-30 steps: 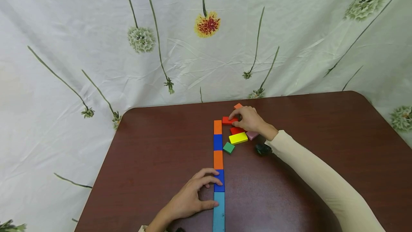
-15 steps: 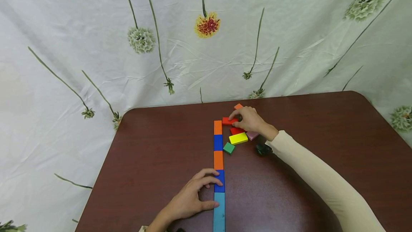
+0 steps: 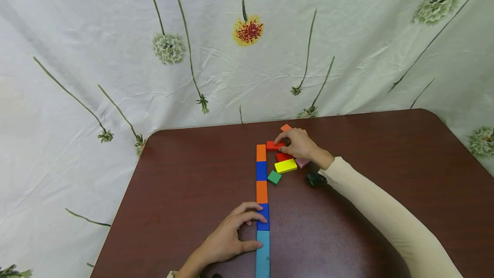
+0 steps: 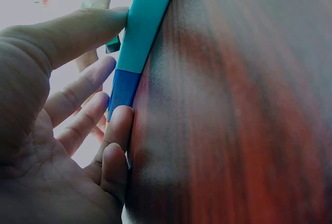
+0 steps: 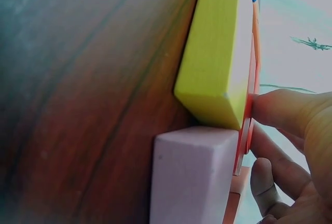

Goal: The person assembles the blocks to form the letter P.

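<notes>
Your row (image 3: 261,191) shows five blocks; right hand (image 3: 300,143) pinches far red block (image 3: 271,145), left hand (image 3: 229,234) touches row, fingers relaxed; loose blocks (image 3: 285,166) look unplaced.

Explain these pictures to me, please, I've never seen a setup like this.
There's no robot, just a person's bare hands. The wide picture comes from a camera worn on the head, looking forward and down; the two close-ups come from cameras on the wrists.

On the brown table is a straight row of blocks. To its right lie a yellow block, a green block, a purple block and others.

The left hand touches the row, thumb at the light-blue block, fingers at a blue block. The right hand pinches a red block beside the row's far end.
</notes>
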Demonstrator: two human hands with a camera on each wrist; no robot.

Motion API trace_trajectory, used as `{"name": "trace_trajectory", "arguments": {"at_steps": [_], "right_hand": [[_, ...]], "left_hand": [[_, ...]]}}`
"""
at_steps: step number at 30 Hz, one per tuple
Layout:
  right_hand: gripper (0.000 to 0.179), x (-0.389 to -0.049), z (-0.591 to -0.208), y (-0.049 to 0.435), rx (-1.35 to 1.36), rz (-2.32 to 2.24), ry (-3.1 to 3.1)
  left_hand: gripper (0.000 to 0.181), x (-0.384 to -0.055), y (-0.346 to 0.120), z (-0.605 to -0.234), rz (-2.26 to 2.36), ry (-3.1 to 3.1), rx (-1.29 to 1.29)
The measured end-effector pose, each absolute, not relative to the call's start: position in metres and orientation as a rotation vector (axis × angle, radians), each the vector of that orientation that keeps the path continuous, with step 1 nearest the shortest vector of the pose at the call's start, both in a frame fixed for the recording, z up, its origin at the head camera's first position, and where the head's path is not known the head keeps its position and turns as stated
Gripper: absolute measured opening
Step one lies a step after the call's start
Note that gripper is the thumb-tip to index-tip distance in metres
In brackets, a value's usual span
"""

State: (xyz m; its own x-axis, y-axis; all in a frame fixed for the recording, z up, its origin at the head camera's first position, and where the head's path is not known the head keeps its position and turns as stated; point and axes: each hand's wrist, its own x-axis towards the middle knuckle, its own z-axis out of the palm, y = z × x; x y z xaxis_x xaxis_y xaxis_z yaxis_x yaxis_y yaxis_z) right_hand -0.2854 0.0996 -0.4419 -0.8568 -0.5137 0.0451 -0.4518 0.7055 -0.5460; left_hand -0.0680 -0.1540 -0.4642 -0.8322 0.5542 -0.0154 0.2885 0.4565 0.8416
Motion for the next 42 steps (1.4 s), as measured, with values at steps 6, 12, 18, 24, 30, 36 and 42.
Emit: {"name": "trace_trajectory", "arguments": {"at_steps": [6,12,18,24,30,36,42], "right_hand": [[0.020,-0.285,-0.441,0.101,-0.809,-0.858,2.792],[0.020,-0.287,-0.439,0.105,-0.796,-0.910,2.786],[0.022,-0.289,-0.437,0.110,-0.772,-0.935,2.785],[0.027,-0.293,-0.438,0.116,-0.738,-0.954,2.826],[0.031,-0.298,-0.441,0.121,-0.653,-0.948,2.897],[0.031,-0.298,-0.442,0.124,-0.561,-0.967,2.902],[0.028,-0.298,-0.443,0.127,-0.521,-0.999,2.884]], "left_hand": [[0.039,-0.068,-0.154,-0.464,1.318,2.423,0.720],[0.038,-0.068,-0.154,-0.463,1.320,2.417,0.714],[0.038,-0.067,-0.154,-0.463,1.313,2.416,0.704],[0.038,-0.068,-0.154,-0.462,1.301,2.404,0.687],[0.037,-0.069,-0.154,-0.461,1.298,2.406,0.697],[0.036,-0.068,-0.154,-0.461,1.306,2.409,0.715],[0.037,-0.068,-0.154,-0.462,1.311,2.404,0.704]]}}
